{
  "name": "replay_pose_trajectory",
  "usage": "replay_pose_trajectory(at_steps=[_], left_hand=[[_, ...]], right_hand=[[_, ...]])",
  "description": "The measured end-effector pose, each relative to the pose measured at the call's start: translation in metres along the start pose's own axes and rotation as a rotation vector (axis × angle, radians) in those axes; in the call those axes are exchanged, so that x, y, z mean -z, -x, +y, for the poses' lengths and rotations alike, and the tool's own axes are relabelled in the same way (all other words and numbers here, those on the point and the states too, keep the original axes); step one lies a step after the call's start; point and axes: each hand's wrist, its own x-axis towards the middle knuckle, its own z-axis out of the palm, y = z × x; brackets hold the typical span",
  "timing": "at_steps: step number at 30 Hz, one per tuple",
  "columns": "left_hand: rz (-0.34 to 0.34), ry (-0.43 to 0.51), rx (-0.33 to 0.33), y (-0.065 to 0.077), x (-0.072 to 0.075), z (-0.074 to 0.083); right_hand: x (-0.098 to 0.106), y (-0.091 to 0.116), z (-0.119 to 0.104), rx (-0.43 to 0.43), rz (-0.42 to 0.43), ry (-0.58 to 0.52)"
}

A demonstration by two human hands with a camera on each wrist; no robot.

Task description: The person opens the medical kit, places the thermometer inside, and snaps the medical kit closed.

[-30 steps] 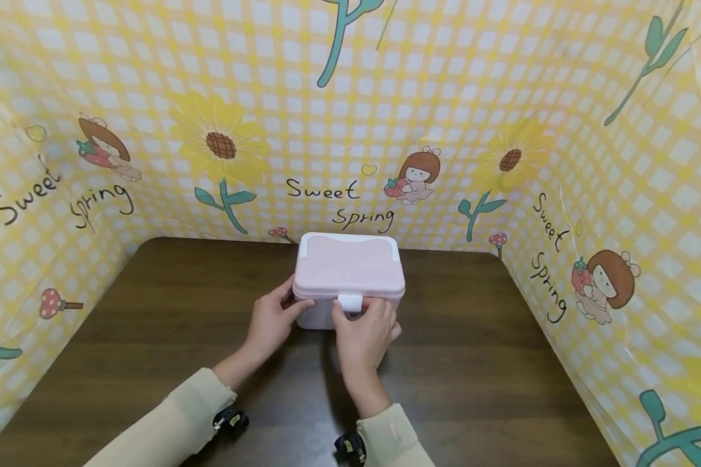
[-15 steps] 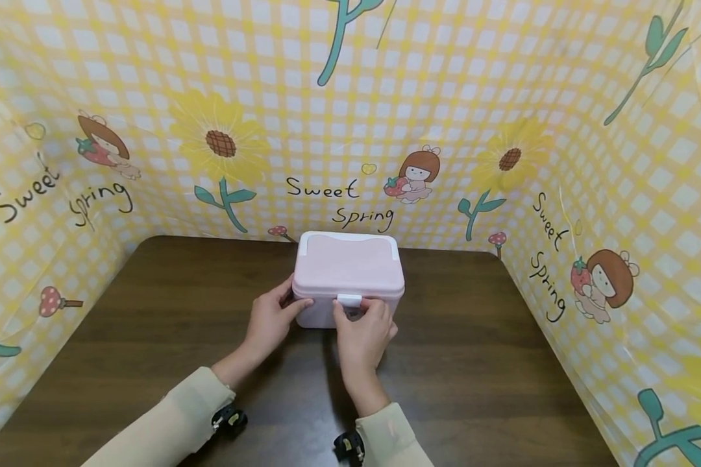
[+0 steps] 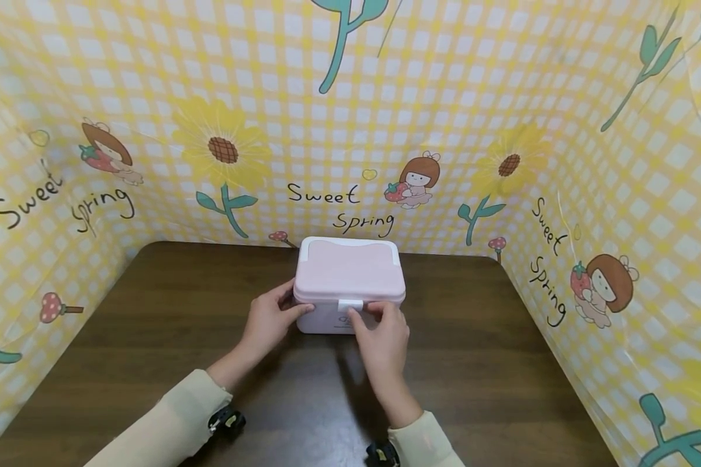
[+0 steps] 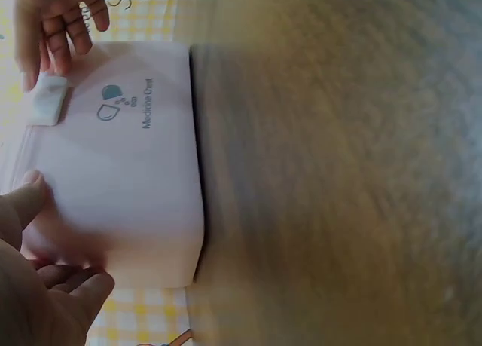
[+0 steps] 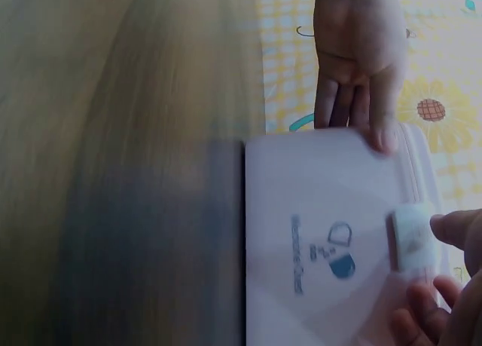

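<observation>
A pale pink medicine box [image 3: 350, 269] with a lid stands on the table; its front bears a capsule print and the words "Medicine Chest" in the left wrist view. My left hand [image 3: 270, 319] grips its left front corner, thumb on the front and fingers around the side. On the front, a white latch [image 3: 350, 305] sits at the lid seam. My right hand [image 3: 382, 340] is at the latch, its thumb tip at the latch's edge in the right wrist view [image 5: 452, 229]. Its other fingers are loosely bent near the front face. The lid is down, so the inside is hidden.
The dark wooden table [image 3: 473, 363] extends around the box. A yellow checked cloth [image 3: 327, 130] with flower prints hangs behind and at both sides, close behind the box. Both wrists carry small black cameras [image 3: 228, 421].
My right hand has shifted to the right and loosened from around the latch, uncovering the print on the front. The left hand keeps its grip. The head view has tilted slightly upward.
</observation>
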Motion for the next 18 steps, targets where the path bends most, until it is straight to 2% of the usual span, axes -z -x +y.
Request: replay_pose_trajectory(at_steps=[9, 13, 18], left_hand=[[-0.017, -0.061, -0.036, 0.002, 0.009, 0.003], [-0.008, -0.125, -0.061, 0.003, 0.014, 0.005], [-0.009, -0.133, -0.083, 0.004, 0.023, 0.005]], right_hand=[[0.031, -0.016, 0.024, 0.171, -0.149, 0.014], [0.052, -0.030, 0.035, 0.225, -0.221, 0.046], [0.076, -0.050, 0.048, 0.278, -0.286, 0.107]])
